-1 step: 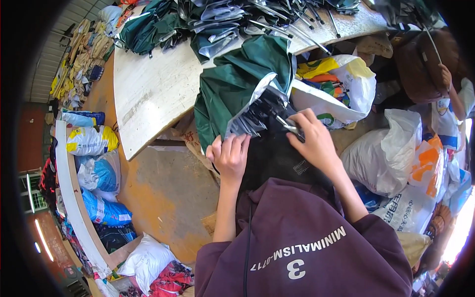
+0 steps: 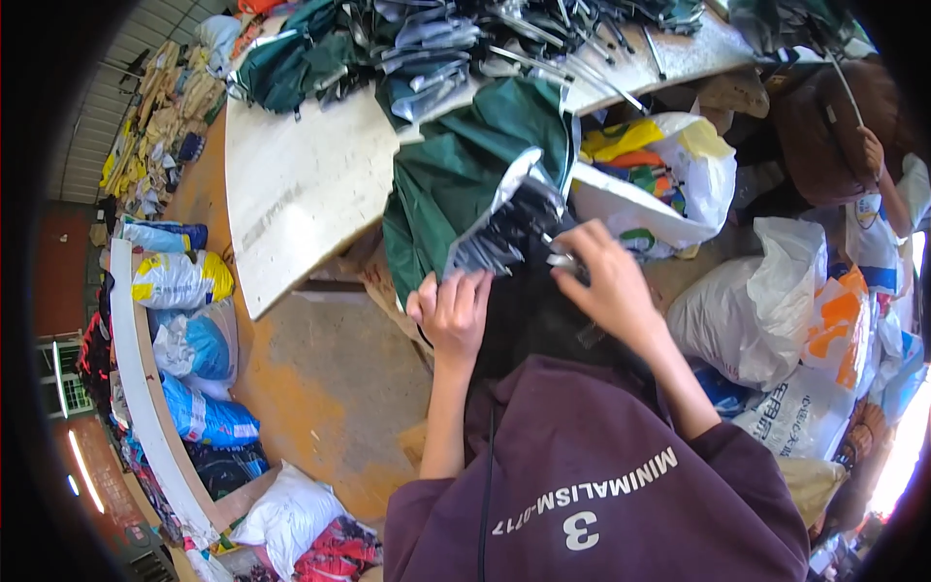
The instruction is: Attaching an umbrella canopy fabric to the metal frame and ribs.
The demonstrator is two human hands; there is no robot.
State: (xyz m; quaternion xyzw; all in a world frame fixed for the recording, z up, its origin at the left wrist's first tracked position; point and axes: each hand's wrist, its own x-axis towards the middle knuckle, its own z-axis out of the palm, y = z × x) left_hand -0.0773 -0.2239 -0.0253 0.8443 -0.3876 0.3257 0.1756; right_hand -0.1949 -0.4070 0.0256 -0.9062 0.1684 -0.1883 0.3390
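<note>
White and yellow, a sack (image 2: 184,278) lies at far left. Next comes a white table (image 2: 305,184), with a green umbrella (image 2: 456,165) bunched at its near edge. The left hand (image 2: 452,315) pinches the umbrella's silver-lined hem (image 2: 467,254); apart from it, beyond dark ribs (image 2: 512,225), the right hand (image 2: 609,281) grips a blurred metal piece (image 2: 562,260).

Wears a loose, dark plum-purple top (image 2: 659,407) of matte, softly creased cloth. Bears curved white lettering (image 2: 558,499) and a larger white numeral (image 2: 582,530) below, both upside down from this view. Has a thin black cord (image 2: 487,485) running lengthwise over the left part. Ends in wide, plain sleeves (image 2: 752,461) around the elbows, leaving forearms (image 2: 448,407) and fingers (image 2: 582,242) bare.
</note>
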